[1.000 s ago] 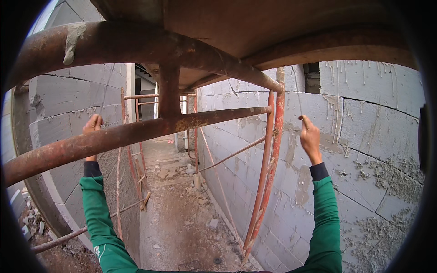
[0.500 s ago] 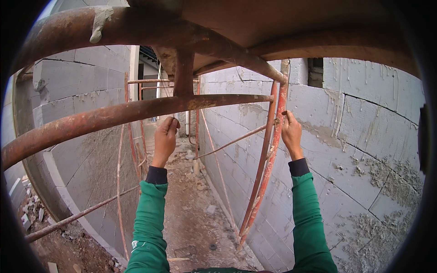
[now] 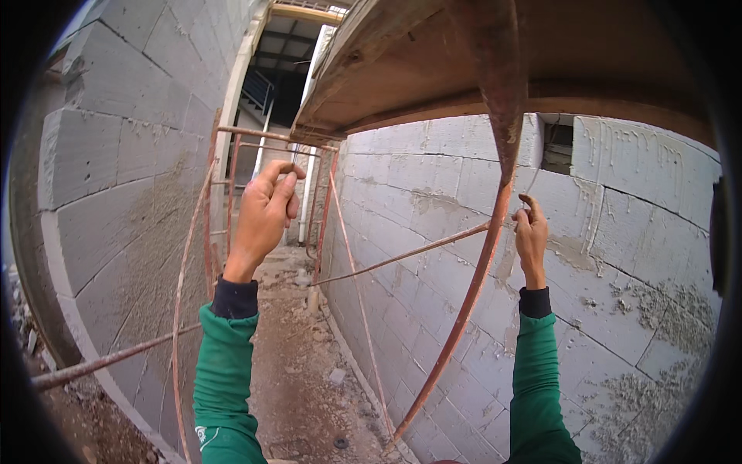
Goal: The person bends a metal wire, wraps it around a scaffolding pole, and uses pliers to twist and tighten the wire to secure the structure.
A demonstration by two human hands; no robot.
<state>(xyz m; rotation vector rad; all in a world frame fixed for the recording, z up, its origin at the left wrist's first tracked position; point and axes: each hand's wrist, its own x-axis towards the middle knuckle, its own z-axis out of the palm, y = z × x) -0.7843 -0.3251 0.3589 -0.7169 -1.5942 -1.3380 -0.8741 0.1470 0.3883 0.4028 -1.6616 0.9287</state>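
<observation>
My left hand (image 3: pixel 267 207) is raised in front of the passage, fingers curled and thumb pressed against them. A thin dark line shows above its fingertips, but I cannot make out what the hand holds. To the right, my right hand (image 3: pixel 531 238) is held up beside the rusty red scaffold post (image 3: pixel 488 271), apart from it. Its fingers are bent toward the thumb near a thin pale strand; what they grip is too small to tell. Overhead lies a wooden scaffold board (image 3: pixel 402 69), above and between both hands.
Grey block walls flank me: the left wall (image 3: pixel 100 147) and the mortar-streaked right wall (image 3: pixel 618 263). Diagonal brace pipes (image 3: pixel 417 251) cross the passage. Farther off stands another red scaffold frame (image 3: pixel 328 201). Rubble lies on the dirt floor (image 3: pixel 290 363).
The horizontal scaffold pipes overhead have left the view, and more of the board's end shows. My hands are farther apart, the left higher, the right shifted rightward away from the post.
</observation>
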